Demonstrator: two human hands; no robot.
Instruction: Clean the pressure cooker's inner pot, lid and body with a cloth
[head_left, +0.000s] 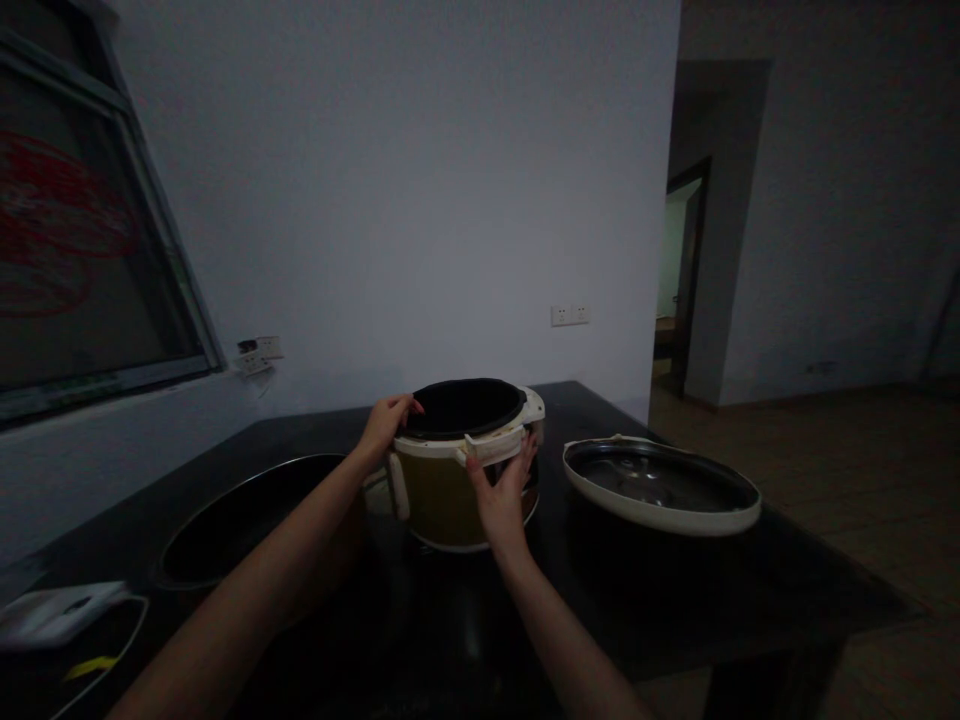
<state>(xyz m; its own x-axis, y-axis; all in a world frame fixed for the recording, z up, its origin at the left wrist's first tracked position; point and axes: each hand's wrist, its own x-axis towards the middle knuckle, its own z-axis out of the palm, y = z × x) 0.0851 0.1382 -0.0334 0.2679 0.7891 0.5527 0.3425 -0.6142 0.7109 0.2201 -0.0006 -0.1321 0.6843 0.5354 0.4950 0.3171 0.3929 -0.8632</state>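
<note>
Left forearm (277,555) and right forearm (555,610) slant inward from the near side. Left hand (388,422) grips the cooker (442,495) at its left rim, fingers bent over the edge. Right hand (504,500) points upward, thumb left and fingers right, gripping the near handle (495,446). Cooker upright mid-table (465,640); dark bowl (195,530) left, round lid (660,514) right.

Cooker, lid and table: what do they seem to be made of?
Cooker: smooth olive side, perhaps painted metal; the pale, moulded-looking rim suggests plastic.
Lid: pale edge, likely plastic; dark inner face, possibly metal, given its shiny highlights.
Table: dark, polished, with a soft reflection; stone, glass or lacquered wood, I can't tell.
</note>
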